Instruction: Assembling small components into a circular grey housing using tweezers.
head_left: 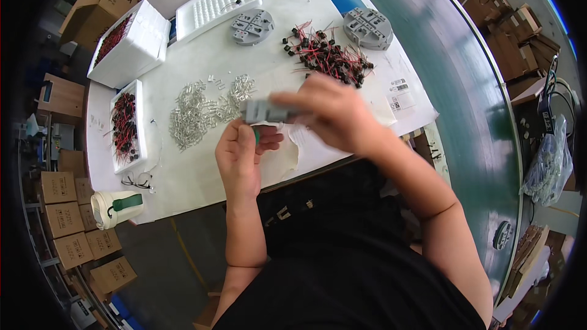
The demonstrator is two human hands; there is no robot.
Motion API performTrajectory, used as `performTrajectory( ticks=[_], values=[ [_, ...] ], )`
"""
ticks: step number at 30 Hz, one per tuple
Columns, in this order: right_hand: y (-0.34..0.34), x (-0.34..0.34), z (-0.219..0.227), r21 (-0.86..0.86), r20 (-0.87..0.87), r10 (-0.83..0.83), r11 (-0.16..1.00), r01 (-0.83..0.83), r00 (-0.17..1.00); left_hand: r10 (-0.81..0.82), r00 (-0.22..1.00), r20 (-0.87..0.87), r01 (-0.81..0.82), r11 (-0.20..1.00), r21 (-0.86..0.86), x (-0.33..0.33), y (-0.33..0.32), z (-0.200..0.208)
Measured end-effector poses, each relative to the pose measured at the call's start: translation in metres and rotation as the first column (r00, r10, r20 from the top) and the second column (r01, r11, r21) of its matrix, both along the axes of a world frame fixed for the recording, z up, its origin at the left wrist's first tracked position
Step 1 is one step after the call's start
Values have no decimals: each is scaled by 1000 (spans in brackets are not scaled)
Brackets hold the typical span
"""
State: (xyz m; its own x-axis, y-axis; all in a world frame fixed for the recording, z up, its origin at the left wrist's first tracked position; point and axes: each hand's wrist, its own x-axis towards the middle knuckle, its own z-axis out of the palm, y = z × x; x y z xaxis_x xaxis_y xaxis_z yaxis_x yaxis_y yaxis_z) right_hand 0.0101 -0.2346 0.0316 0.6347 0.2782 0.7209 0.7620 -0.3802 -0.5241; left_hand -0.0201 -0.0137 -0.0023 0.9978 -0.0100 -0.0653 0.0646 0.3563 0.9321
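Grey blocky part (260, 112) is motion-blurred, pinched by the half-curled left hand (237, 154) and closed right hand (336, 115). Small black print (399, 93) marks white paper (420, 109).

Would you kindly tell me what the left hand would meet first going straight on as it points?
The left hand would likely meet the grey part just ahead; beyond lie the clear pieces, though depth is unclear and it might pass above them.
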Motion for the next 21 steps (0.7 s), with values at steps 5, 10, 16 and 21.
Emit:
performTrajectory(
  ticks=[5,10,16,21],
  values=[
    [26,-23,-6,-178,53,12,984,-2,999,126,987,97,-132,990,57,1,20,-29],
    [28,6,-26,-31,145,-232,971,238,962,420,867,269,-438,899,8,20,19,-44],
    [-16,23,-30,549,-240,-209,776,310,948,-336,934,120,315,934,165,-90,77,-28],
    [-19,25,-39,619,-235,-43,764,184,971,-226,973,-41,173,603,778,-118,38,-58]
  ],
)
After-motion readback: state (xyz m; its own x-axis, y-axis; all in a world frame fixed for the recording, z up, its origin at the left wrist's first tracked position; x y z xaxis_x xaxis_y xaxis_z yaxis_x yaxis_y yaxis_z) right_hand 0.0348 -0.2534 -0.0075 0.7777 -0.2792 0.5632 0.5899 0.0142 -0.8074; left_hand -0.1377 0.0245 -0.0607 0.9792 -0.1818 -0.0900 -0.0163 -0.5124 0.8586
